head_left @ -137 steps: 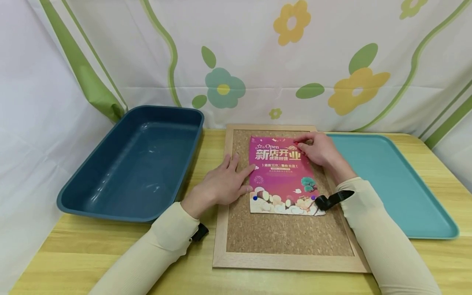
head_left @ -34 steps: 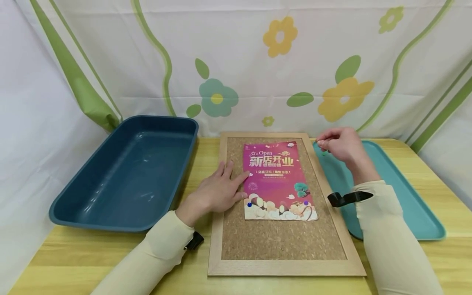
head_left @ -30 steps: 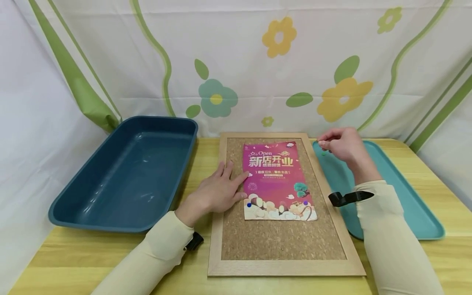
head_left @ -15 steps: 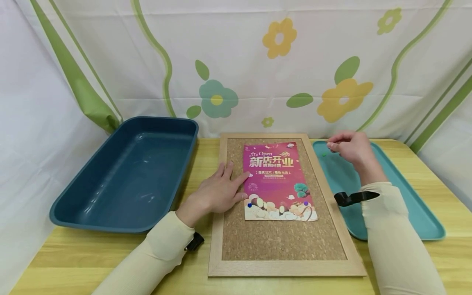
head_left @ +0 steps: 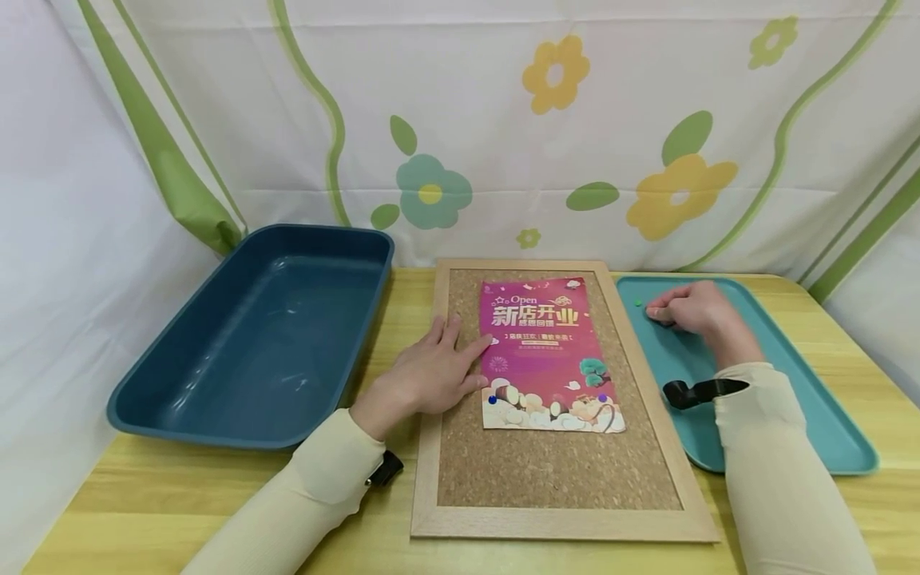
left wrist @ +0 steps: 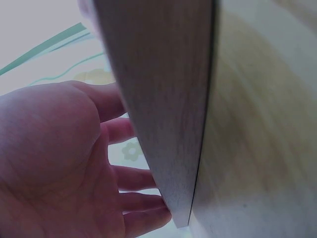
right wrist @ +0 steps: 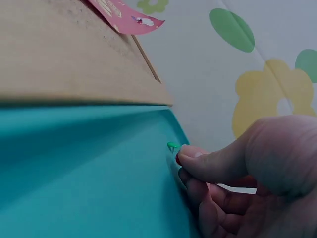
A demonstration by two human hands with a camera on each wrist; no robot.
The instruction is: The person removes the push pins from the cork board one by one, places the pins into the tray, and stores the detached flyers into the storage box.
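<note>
Pinching a red pin (right wrist: 178, 158) clear only in its wrist view, the right hand (head_left: 693, 311) is blocking the tray (head_left: 672, 351) near the far left corner; the left hand (head_left: 431, 372), fingers apart, is touching the poster (head_left: 539, 367).

We find the right hand (head_left: 700, 311) gone from the upper right corner of the poster (head_left: 542, 363), which now shows uncovered. The red pin (right wrist: 178, 158), first seen at that corner, is pinched at the turquoise tray (head_left: 683, 355). Compared with a second ago, we note the fingers lower and farther right; the green pin (head_left: 638, 303), then partly hidden below them, appears clear to their left.
</note>
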